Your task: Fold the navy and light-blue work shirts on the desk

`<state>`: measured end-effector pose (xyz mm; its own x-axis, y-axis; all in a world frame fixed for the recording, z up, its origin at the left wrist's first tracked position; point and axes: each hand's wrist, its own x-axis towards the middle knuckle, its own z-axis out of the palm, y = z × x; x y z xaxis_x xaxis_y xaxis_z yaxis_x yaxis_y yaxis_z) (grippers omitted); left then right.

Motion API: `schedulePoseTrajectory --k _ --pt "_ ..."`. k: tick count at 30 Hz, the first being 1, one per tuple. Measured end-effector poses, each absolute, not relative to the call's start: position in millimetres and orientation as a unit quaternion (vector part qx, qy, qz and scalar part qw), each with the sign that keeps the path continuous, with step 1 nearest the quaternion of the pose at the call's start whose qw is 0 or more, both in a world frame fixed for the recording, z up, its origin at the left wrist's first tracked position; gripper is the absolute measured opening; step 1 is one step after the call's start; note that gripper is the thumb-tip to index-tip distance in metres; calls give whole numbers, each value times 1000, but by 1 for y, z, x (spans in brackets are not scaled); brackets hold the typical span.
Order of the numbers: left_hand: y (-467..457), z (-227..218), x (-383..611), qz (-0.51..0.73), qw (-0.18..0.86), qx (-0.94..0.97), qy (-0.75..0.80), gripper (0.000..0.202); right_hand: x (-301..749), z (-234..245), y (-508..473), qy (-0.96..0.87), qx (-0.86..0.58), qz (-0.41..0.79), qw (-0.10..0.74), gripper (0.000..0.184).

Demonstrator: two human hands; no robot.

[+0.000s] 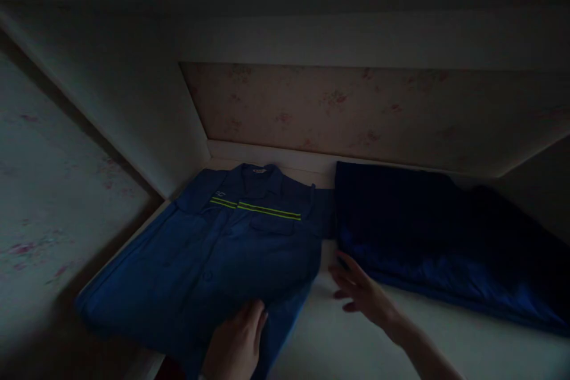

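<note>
One blue shirt (pixel 222 255) under the left fingers (pixel 255 310)

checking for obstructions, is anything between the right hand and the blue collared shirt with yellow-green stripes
Nothing visible stands between the right hand and the blue collared shirt: only flat pale surface shows. Glossy navy fabric lies outside that gap.

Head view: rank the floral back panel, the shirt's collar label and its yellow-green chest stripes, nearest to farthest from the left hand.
From the left hand, low on the blue shirt:
1. Chest stripes: across the shirt's upper front.
2. Collar label: inside the neck opening, beyond the stripes.
3. Floral back panel: behind the shirt, farthest back.
</note>
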<state>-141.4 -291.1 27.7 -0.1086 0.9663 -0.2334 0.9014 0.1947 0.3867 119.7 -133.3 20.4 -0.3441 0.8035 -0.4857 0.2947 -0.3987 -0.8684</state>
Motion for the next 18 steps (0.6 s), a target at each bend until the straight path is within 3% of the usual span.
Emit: schedulePoseTrajectory --k 3,7,12,15,18 --pt "-295 42 -165 188 321 553 746 34 64 11 -131 -456 -524 670 263 94" --pt "-304 60 -198 334 400 422 741 36 20 4 -97 -428 -526 667 308 84" --pt "-299 85 -185 474 425 303 709 43 -8 26 -45 -581 -539 479 377 61" --pt "-295 89 -147 486 478 354 640 41 1 65 -22 -650 -551 356 384 65" --pt "-294 69 -100 421 568 458 539 39 31 95 -9 -699 -575 195 378 74"
